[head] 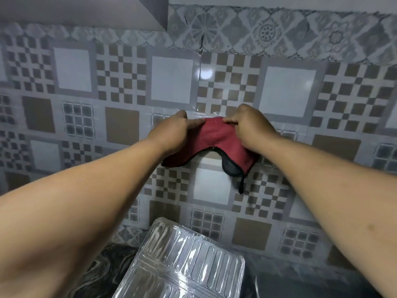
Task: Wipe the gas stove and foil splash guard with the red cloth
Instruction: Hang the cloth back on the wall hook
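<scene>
Both hands up at the tiled wall (71,69), pinching the top edge of the red cloth (214,143) between them: left hand (175,132) closed on the left corner, right hand (250,125) closed on the right corner. Cloth hanging against the wall just past frame centre, toward 12 o'clock, black-trimmed lower edge drooping with a little cord dangling at its 5 o'clock. Bit of clear film (197,114) peeking out right behind the top edge, can't tell what for.

Progress-wise, hard to call. Foil splash guard (184,261) sitting down at 6 o'clock, looks fairly shiny, but no telling if wiped or not. Gas stove not in view at all. Looks like hanging the cloth up or taking it down, so either the very start or the very end.

Count: two hands, one cloth, one foil guard panel showing, a sliver of dark marbled counter (103,274) at 7 o'clock.
</scene>
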